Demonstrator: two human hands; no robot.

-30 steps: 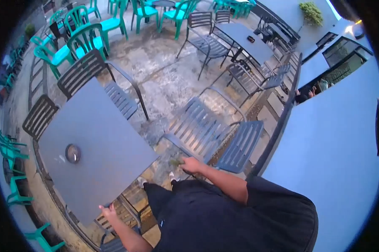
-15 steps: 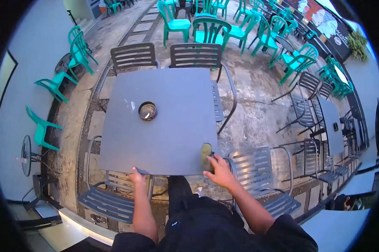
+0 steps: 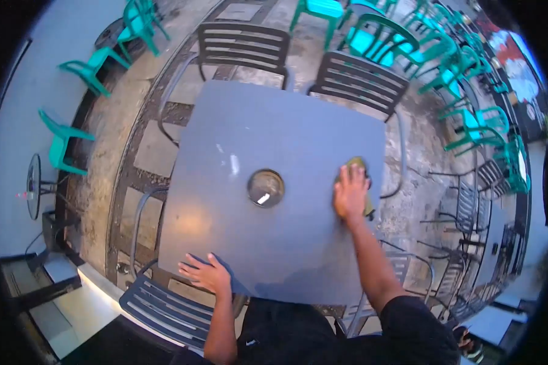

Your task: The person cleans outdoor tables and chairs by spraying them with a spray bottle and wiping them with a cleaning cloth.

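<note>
My right hand [image 3: 350,196] presses a yellow-green cloth [image 3: 357,162] against the right side of the grey square table [image 3: 298,131]. Parts of the cloth show past the fingertips and beside the palm; the rest is hidden under the hand. At the near left edge of the table, my left hand [image 3: 209,275] lies with its fingers spread and nothing in it. A round dark ashtray [image 3: 266,188] stands near the table's middle, between the hands, with a small white object inside. Whitish marks or reflections show on the tabletop left of it.
Slatted dark chairs stand around the table: one at the far left [image 3: 243,48], one at the far right [image 3: 362,85] and one at the near left [image 3: 164,310]. Green plastic chairs [image 3: 374,39] fill the background. Another table [image 3: 491,249] is at the right.
My right hand has moved forward over the tabletop with the cloth, away from the near right corner. My left hand has come from the near edge onto the tabletop, fingers spread. The view has shifted.
</note>
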